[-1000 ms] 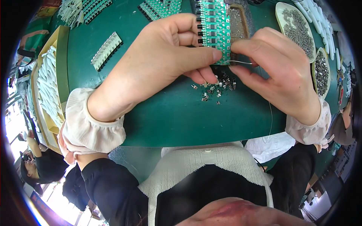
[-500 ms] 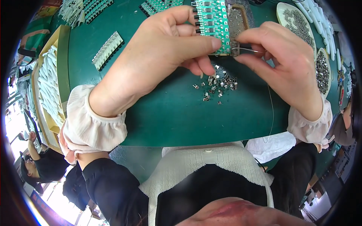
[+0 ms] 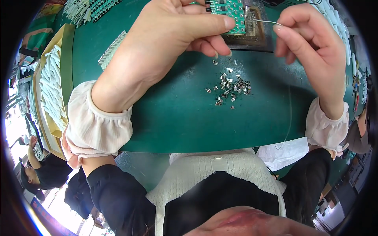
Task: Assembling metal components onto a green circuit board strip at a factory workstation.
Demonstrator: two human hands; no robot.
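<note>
Green circuit board (image 3: 238,10) is pinched in the left hand (image 3: 167,33); the right hand (image 3: 317,45) pinches thin wire (image 3: 265,21). A slack left thumb could let the board tilt, throwing off the wire's aim.

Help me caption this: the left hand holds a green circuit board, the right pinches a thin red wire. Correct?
Not quite: the wire is silvery, not red. In the head view, the right hand pinches it and the left hand holds a green circuit board.
</note>
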